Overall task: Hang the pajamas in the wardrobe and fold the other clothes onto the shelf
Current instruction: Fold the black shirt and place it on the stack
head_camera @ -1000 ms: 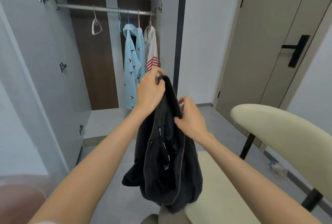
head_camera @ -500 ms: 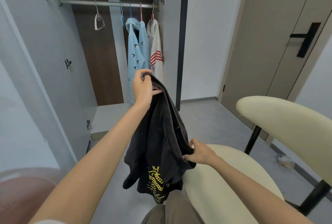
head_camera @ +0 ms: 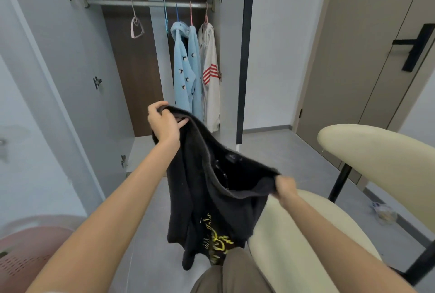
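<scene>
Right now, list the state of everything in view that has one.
Wardrobe: open.
Top: unfolded, held up between both hands.
Left hand: fingers grip the top's higher end.
Right hand: fingers grip the top's lower end.
Blue pajamas: hung on the rail.
White garment: hung on the rail.
Pink hanger: bare, on the rail.
Door: shut.
</scene>
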{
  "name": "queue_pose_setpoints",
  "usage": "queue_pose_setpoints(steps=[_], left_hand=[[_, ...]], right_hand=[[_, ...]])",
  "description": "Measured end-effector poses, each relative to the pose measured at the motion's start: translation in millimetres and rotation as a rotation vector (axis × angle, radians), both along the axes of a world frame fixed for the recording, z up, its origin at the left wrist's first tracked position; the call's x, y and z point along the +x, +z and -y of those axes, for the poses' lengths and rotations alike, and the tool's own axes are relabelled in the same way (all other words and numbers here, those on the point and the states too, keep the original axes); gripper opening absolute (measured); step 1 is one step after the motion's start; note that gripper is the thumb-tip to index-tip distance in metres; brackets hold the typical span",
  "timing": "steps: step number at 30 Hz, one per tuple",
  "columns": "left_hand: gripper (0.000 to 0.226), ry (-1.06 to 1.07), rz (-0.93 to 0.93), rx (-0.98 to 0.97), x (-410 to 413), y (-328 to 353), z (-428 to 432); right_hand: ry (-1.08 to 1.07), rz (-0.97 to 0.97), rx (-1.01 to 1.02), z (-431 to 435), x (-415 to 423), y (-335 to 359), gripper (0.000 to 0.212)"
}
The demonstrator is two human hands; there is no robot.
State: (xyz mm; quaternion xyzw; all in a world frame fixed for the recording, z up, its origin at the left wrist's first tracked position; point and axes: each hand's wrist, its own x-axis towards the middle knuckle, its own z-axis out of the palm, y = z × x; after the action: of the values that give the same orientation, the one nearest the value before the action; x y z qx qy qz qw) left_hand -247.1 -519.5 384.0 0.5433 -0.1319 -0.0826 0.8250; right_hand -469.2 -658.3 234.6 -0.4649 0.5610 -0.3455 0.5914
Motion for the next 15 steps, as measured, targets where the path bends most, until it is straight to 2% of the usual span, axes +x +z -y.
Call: queue_pose_setpoints(steps=[3, 6, 7, 11, 15], left_hand=[[0.027, 0.106, 0.091, 0.169, 23, -27, -13], [0.027, 0.201, 0.191, 0.338, 35, -48, -20], [0.027, 0.225, 0.202, 0.382, 38, -52, -22], [0.028, 0.265, 0.241, 0.541, 50, -59, -26], [0.029, 0.300, 0.295, 0.693, 55, -61, -33]], right_hand=[[-0.109, 0.210, -0.033, 24, -6, 44, 0.021], [-0.130, 0.355, 0.024, 32, 0, 80, 0.003], [-0.100, 0.377, 0.052, 33, 3, 89, 0.007], [0.047, 0.314, 0.122, 31, 9, 112, 0.016], [0.068, 0.196, 0.030, 29, 16, 121, 0.032]])
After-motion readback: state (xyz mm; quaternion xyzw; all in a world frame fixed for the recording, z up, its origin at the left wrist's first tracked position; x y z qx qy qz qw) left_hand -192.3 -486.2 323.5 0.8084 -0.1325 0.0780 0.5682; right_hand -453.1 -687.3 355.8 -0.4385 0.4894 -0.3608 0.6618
